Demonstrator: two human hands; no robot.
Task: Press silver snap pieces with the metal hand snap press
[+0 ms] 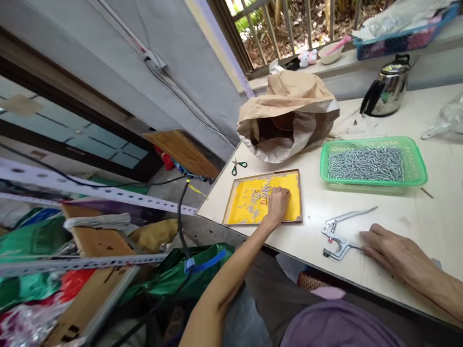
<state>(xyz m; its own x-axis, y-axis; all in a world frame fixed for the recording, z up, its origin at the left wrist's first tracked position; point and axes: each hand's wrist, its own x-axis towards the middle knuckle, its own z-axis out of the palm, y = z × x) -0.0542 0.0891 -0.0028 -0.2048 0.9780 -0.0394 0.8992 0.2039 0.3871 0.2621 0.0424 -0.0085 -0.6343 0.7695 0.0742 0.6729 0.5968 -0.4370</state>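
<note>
My left hand [278,205] reaches into a shallow tray [298,200] with a yellow bottom, its fingers bent and closed over the tray's right half. Small, thin silvery pieces [255,197] lie scattered on the yellow, to the left of my fingers. Whatever the fingertips hold is hidden. My right hand [392,248] rests low over the table with its fingers closed around the end of one handle of metal snap pliers [340,246]. The pliers lie on their side, handles spread and jaws towards me. Behind them stands a green plastic basket [415,173] full of small silvery metal pieces [365,164].
Small scissors [238,166] with dark green handles lie behind the tray. A large open paper bag [285,115] stands at the back, with a steel kettle [388,89] further right. The table [311,270] ends along its left and front edges.
</note>
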